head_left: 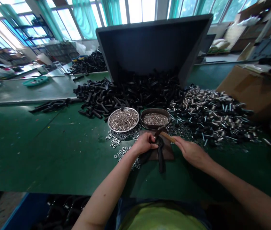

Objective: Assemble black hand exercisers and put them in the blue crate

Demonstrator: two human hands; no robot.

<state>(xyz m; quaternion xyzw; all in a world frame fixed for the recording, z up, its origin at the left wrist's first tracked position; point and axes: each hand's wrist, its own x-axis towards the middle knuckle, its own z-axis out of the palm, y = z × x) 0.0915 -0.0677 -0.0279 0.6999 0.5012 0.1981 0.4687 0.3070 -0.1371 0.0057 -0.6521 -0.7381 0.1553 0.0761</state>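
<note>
The left hand rested just left of the brown pad, its fingers closed narrowly around the black fitting, which lay across the pad's left part and hung over its near edge; the right hand sat right of the pad, its fingers closed narrowly on the wooden handle of a hammer; the hammer's dark head hung just above the fitting, close to the left fingers.

The pad lay on the green desk; scattered steel nuts spread along its left side, and more lay beyond it, under and around the round steel tray of bright metal sleeves, beyond the pad and to the left; a dark bowl of smaller metal pieces stood directly beyond the pad, just beside the tray; a large heap of black fittings lay farther beyond, spilling from a tilted black bin; a heap of fittings with sleeves and bolts spread to the pad's right; a cardboard box stood farther right, well apart from the pad.
</note>
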